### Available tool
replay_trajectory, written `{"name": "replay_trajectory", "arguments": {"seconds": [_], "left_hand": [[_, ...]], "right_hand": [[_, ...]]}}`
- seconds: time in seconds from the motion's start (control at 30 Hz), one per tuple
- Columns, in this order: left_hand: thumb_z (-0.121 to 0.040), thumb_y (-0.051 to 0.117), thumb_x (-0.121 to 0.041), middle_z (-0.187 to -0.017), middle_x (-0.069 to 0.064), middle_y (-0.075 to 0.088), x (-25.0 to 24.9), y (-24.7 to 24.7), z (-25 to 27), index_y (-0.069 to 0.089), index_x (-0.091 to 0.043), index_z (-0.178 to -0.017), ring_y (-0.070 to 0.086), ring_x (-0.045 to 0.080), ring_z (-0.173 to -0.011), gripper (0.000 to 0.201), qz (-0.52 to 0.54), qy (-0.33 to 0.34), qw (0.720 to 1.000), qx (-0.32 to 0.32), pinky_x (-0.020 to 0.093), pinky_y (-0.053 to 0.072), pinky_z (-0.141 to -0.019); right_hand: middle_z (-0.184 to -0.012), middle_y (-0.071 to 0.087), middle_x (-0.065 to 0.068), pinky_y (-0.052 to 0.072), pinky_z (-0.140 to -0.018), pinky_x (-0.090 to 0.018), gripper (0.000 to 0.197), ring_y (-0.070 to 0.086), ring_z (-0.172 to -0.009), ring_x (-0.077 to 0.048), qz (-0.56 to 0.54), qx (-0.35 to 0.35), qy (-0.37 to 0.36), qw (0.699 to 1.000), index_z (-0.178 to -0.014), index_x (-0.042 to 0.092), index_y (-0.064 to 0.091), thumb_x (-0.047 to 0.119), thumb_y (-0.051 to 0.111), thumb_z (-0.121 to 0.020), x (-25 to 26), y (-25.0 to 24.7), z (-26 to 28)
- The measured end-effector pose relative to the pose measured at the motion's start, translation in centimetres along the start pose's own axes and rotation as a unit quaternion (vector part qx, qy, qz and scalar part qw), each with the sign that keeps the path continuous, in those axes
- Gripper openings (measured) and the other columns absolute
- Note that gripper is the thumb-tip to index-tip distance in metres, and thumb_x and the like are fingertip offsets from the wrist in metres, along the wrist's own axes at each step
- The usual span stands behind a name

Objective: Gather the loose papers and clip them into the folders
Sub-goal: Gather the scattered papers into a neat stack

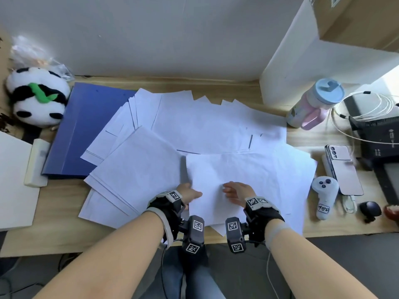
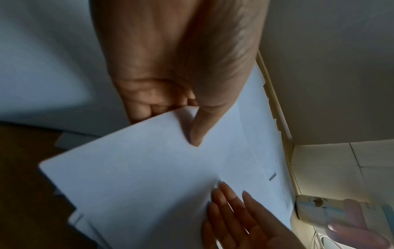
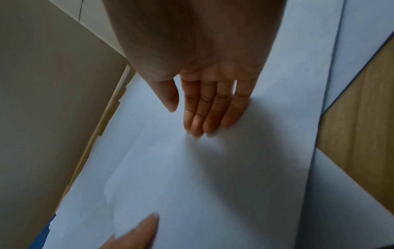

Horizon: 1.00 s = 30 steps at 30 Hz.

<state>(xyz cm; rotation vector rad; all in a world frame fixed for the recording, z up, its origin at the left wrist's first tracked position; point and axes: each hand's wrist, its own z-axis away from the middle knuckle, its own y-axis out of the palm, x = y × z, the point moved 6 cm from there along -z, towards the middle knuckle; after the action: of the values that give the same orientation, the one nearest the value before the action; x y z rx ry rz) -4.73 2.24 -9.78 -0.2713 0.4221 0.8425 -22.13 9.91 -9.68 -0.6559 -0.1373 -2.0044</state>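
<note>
Wooden desk (image 1: pixel 237 87) against a white wall carries a wide fan of loose white papers (image 1: pixel 216 126). At the left rear lies a blue folder (image 1: pixel 86 126), closed, partly covered by the sheets and just beside a panda toy (image 1: pixel 35 96).

The left hand (image 1: pixel 187 194) pinches the near-left corner of the top sheet (image 1: pixel 226 169) — thumb on top, fingers curled beneath, as the left wrist view shows. The right hand (image 1: pixel 237 192) lies released and flat on the same sheet, fingers straight and pressed together.

Gathering appears to be at an early stage; most sheets remain spread out.

Risks from here:
- Lifting the corner while the flat hand presses down could crease or tear the sheet.
- Sliding the sheet sideways could drag the papers beneath — several overhang the near edge of the desk and could fall.
- A wide sweep to the right could strike the bottle (image 1: pixel 313 104), phone (image 1: pixel 343 171) or controller (image 1: pixel 323 195).
</note>
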Motion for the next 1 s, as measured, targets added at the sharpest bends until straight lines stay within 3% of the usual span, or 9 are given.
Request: {"name": "replay_trajectory", "arguments": {"seconds": [0.1, 0.2, 0.33, 0.43, 0.57, 0.67, 0.83, 0.93, 1.0], "left_hand": [[-0.086, 0.057, 0.000, -0.130, 0.017, 0.058, -0.7, -0.8, 0.0, 0.048, 0.002, -0.134, 0.059, 0.028, -0.114, 0.049, -0.026, 0.040, 0.998, -0.027, 0.044, 0.046, -0.102], [-0.088, 0.055, 0.001, -0.120, 0.019, 0.062, -2.2, -3.9, 1.2, 0.056, 0.005, -0.125, 0.059, 0.026, -0.106, 0.037, -0.046, 0.068, 0.994, -0.071, 0.033, 0.048, -0.093], [-0.089, 0.057, 0.000, -0.123, 0.020, 0.061, -2.8, -9.3, 2.3, 0.059, 0.003, -0.119, 0.061, 0.034, -0.110, 0.031, -0.024, 0.075, 0.994, -0.080, 0.045, 0.046, -0.102], [-0.087, 0.060, -0.001, -0.114, 0.016, 0.064, -2.5, -12.5, 3.4, 0.060, 0.000, -0.111, 0.061, 0.031, -0.105, 0.024, 0.016, 0.067, 0.995, -0.069, 0.044, 0.045, -0.102], [-0.083, 0.067, -0.008, -0.121, 0.019, 0.064, -1.4, -16.1, 4.4, 0.060, 0.001, -0.121, 0.062, 0.034, -0.111, 0.039, 0.072, 0.067, 0.993, -0.070, 0.048, 0.046, -0.102], [-0.081, 0.071, -0.021, -0.108, 0.016, 0.069, -0.9, -18.5, 5.8, 0.064, -0.003, -0.109, 0.068, 0.030, -0.094, 0.033, 0.116, 0.075, 0.983, -0.120, 0.040, 0.054, -0.088], [-0.091, 0.058, -0.020, -0.100, 0.025, 0.067, 1.4, -20.4, 6.2, 0.061, -0.004, -0.109, 0.067, 0.020, -0.056, 0.024, 0.336, 0.088, 0.924, -0.162, 0.029, 0.055, -0.048], [-0.097, 0.048, -0.023, -0.088, 0.007, 0.055, 2.9, -20.5, 6.3, 0.056, -0.010, -0.102, 0.056, 0.023, -0.082, 0.016, 0.366, 0.041, 0.908, -0.199, 0.029, 0.053, -0.070], [-0.101, 0.036, -0.028, -0.090, 0.007, 0.052, 4.4, -20.4, 6.1, 0.052, -0.008, -0.107, 0.055, 0.020, -0.079, 0.026, 0.338, -0.012, 0.923, -0.187, 0.027, 0.049, -0.077]], "right_hand": [[-0.043, 0.061, 0.003, 0.036, -0.053, -0.023, 0.027, 0.056, -0.046, -0.017, 0.013, -0.016, -0.012, 1.000, -0.065, 0.011, 0.063, 0.015, 0.055, -0.090, 0.2, -0.9, -0.1], [-0.081, 0.069, -0.006, 0.042, -0.070, -0.026, 0.013, 0.063, -0.082, -0.023, 0.116, -0.126, -0.095, 0.981, -0.085, 0.009, 0.070, 0.017, 0.060, -0.085, 1.8, -3.6, 0.4], [-0.128, 0.053, -0.014, 0.036, -0.101, -0.035, 0.049, 0.048, -0.121, -0.032, 0.180, -0.260, -0.159, 0.935, -0.124, 0.009, 0.052, 0.026, 0.066, -0.080, 4.8, -5.8, 1.7], [-0.141, 0.043, -0.014, 0.031, -0.109, -0.039, 0.078, 0.039, -0.132, -0.031, 0.189, -0.227, -0.156, 0.943, -0.140, 0.009, 0.034, 0.034, 0.072, -0.076, 7.3, -4.8, 2.1], [-0.117, 0.058, -0.021, 0.042, -0.085, -0.034, 0.077, 0.057, -0.105, -0.032, 0.187, -0.080, -0.061, 0.977, -0.130, -0.006, 0.044, 0.045, 0.068, -0.078, 6.9, -2.0, 1.2], [-0.083, 0.059, -0.015, 0.052, -0.068, -0.034, 0.051, 0.061, -0.078, -0.030, 0.134, -0.005, -0.042, 0.990, -0.123, -0.007, 0.047, 0.024, 0.064, -0.086, 6.1, 0.4, 1.5], [-0.090, 0.057, -0.010, 0.038, -0.032, -0.013, 0.035, 0.050, -0.059, -0.019, 0.147, -0.006, -0.038, 0.988, -0.120, 0.002, 0.051, 0.024, 0.055, -0.092, 5.3, 3.3, 1.9], [-0.100, 0.062, -0.019, 0.055, -0.061, -0.027, 0.032, 0.059, -0.073, -0.026, 0.141, 0.000, -0.018, 0.990, -0.111, 0.003, 0.055, 0.023, 0.062, -0.087, 3.6, 5.2, 1.4], [-0.092, 0.065, -0.023, 0.056, -0.080, -0.044, 0.034, 0.061, -0.077, -0.031, 0.164, 0.010, -0.005, 0.986, -0.101, 0.002, 0.056, 0.026, 0.068, -0.080, 2.4, 6.4, 1.0]]}}
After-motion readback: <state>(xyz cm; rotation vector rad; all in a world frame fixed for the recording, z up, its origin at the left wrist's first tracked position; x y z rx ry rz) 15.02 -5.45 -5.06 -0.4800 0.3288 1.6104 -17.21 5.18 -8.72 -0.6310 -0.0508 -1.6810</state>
